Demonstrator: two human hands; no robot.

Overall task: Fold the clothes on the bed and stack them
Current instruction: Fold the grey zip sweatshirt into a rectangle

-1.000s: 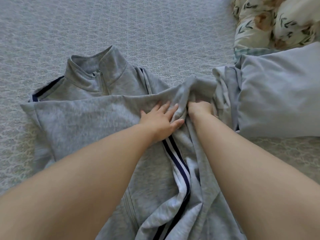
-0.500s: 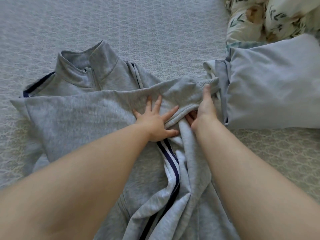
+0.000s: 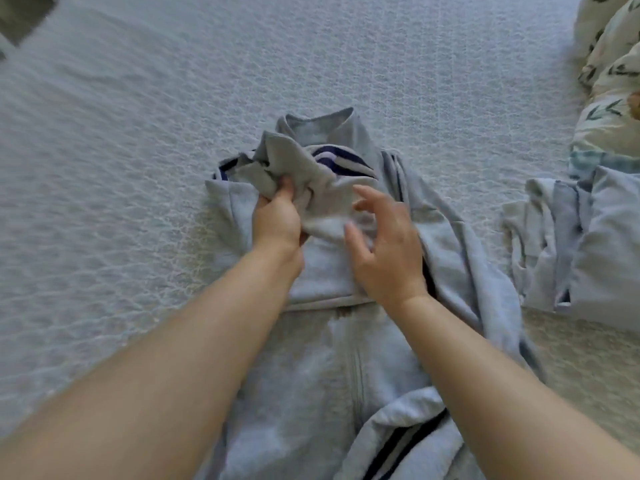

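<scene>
A grey zip-up jacket (image 3: 329,375) with navy and white stripes lies flat on the bed, collar pointing away from me. Its sleeve (image 3: 304,174) is bunched up over the chest, just below the collar. My left hand (image 3: 277,220) grips this bunched sleeve from the left side. My right hand (image 3: 384,247) hovers just right of the bunch with fingers spread and relaxed, holding nothing. The other striped sleeve (image 3: 401,441) lies crumpled near the jacket's lower right.
A folded pale blue garment (image 3: 588,244) sits on the bed at the right. A floral pillow or quilt (image 3: 613,81) lies at the far right. The textured grey bedspread (image 3: 138,202) stretches to the left and beyond the jacket.
The sleeve has been carried from the right across the chest to below the collar. My left hand went from pressing flat to gripping it. My right hand let go and opened.
</scene>
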